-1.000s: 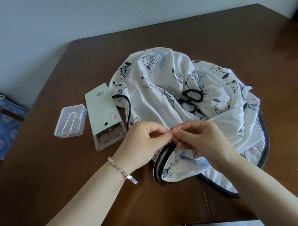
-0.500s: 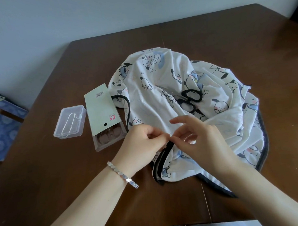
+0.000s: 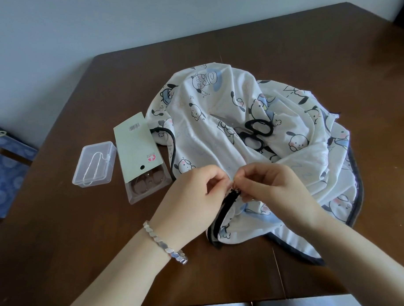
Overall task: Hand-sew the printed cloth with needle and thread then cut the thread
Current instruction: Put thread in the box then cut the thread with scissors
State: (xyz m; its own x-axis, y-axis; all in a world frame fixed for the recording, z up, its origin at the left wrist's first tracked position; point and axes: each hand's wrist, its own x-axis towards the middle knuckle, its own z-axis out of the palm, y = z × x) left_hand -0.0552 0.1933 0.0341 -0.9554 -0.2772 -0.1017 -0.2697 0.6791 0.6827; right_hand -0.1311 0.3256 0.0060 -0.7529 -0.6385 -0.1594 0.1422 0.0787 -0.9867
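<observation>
A dark brown wooden desk (image 3: 90, 259) carries everything in view. The largest thing on it is the printed cloth (image 3: 219, 99), white with cartoon dogs and a black bound edge, bunched in a heap over the middle of the desk and spilling toward the right edge and the near edge. A pair of black-handled scissors (image 3: 256, 133) lies on top of the heap, in its folds.

Toward the left edge lies a pale green card package (image 3: 135, 146) with a barcode, its clear plastic end pointing to the near edge. Just beside it, closer to the left edge, sits a small clear plastic box (image 3: 95, 163) with something thin and pale inside.

At the near side of the heap the two hands meet. The left hand (image 3: 191, 203), with a silver bracelet (image 3: 164, 244) on its wrist, has its fingers pinched on the cloth's black edge. The right hand (image 3: 275, 191) has its fingers pinched narrow at the same spot, touching the left's fingertips; whether they grip the cloth, a needle or thread is too small to tell.
</observation>
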